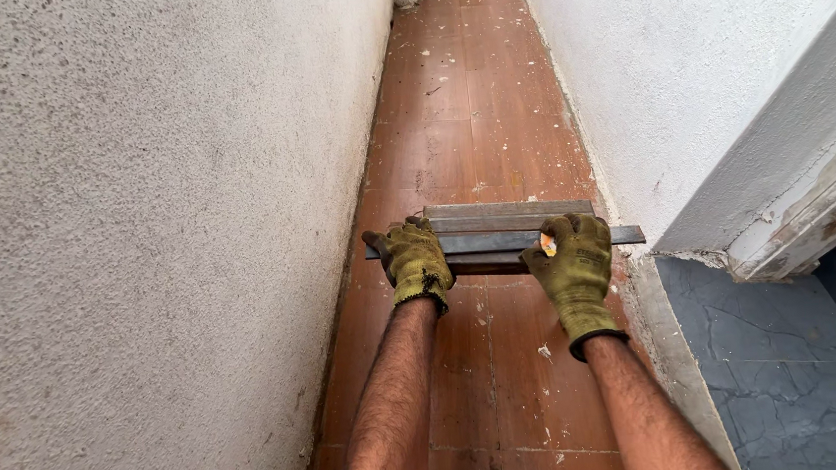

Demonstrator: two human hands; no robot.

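Between rough white walls (pixel 140 237), gloved left hand (pixel 414 261) and right hand (pixel 574 266) are gripping stacked metal bars (pixel 507 228) held crosswise above the reddish tiled floor (pixel 468 112), mid-carry; passing the narrow corridor likely demands careful angling.

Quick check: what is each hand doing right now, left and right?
Left hand: gloved, closed on the left end of the stacked metal bars.
Right hand: gloved, closed on the right end of the same bars.

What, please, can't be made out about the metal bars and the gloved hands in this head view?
- Metal bars: how many are stacked; they overlap, and the gloves cover parts.
- Left hand, right hand: fingertips curl behind the bars.
- Small orange thing at right glove: too small to identify.
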